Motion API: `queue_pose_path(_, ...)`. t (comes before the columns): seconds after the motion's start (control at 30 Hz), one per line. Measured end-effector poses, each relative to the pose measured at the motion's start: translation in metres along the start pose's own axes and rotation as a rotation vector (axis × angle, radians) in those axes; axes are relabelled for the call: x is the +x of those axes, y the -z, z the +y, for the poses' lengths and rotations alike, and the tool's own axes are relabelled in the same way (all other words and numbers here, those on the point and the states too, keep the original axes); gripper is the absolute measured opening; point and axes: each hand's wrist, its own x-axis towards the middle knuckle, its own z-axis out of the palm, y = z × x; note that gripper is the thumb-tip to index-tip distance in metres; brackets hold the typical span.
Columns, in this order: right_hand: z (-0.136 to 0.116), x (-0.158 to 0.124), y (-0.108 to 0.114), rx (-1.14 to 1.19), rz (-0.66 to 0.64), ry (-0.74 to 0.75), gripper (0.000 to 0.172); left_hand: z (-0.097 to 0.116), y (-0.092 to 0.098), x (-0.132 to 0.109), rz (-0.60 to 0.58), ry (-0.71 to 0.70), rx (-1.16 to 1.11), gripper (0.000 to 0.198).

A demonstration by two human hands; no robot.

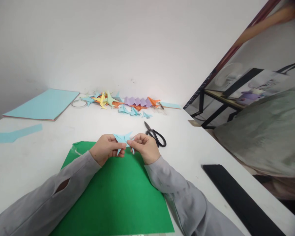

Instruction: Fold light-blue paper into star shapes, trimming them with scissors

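A small folded light-blue paper figure (123, 139) with pointed tips is held between both hands above a green sheet (118, 196) on the white table (186, 144). My left hand (106, 150) pinches its left side with fingers curled. My right hand (145, 147) pinches its right side. Both arms wear grey sleeves.
Black scissors (155, 134) lie just right of my right hand. A row of folded paper figures (120, 103) in several colours and a tape ring (79, 103) sit at the back. A stack of blue sheets (43, 105), a blue strip (13, 134) lie left. A black flat bar (236, 196) lies right.
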Motion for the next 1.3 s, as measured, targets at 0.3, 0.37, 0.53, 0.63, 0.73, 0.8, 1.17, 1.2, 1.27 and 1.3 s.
queue_pose_path(0.3,-0.0025,-0.0016,-0.0015,-0.026,0.012,0.003,0.029,0.0012,-0.0015,0.0008,0.038,0.037,-0.027,0.019)
queue_pose_path(0.37,-0.0027,-0.0015,-0.0018,-0.033,0.015,0.005,0.029,0.0011,-0.0012,0.001,0.038,0.029,-0.023,0.02)
queue_pose_path(0.53,-0.0031,-0.0015,-0.0019,-0.051,0.024,0.005,0.029,-0.0002,0.0001,0.0006,0.023,-0.007,0.015,0.024)
queue_pose_path(0.63,-0.0029,-0.0017,-0.0013,-0.053,0.027,0.01,0.029,-0.0007,-0.0001,0.0002,0.02,-0.019,0.043,0.024)
queue_pose_path(0.73,-0.0021,-0.0011,-0.0006,-0.03,0.029,0.004,0.029,-0.0006,-0.0006,0.0,0.042,-0.02,0.048,0.025)
queue_pose_path(0.8,-0.0012,-0.0004,-0.0002,-0.014,0.028,-0.003,0.029,-0.0004,-0.0007,-0.0001,0.049,-0.015,0.054,0.026)
queue_pose_path(1.17,-0.0023,-0.0014,-0.0012,-0.035,0.024,0.014,0.029,0.0024,-0.0011,0.0,0.081,0.04,0.048,0.029)
queue_pose_path(1.2,-0.0026,-0.0016,-0.0012,-0.038,0.026,0.018,0.03,0.0025,-0.0013,0.0003,0.086,0.043,0.042,0.029)
queue_pose_path(1.27,-0.0028,-0.0018,-0.0013,-0.041,0.03,0.021,0.03,0.0025,-0.0018,0.0008,0.095,0.048,0.033,0.03)
queue_pose_path(1.3,-0.0028,-0.0019,-0.0013,-0.044,0.031,0.019,0.03,0.0023,-0.002,0.001,0.1,0.051,0.033,0.03)
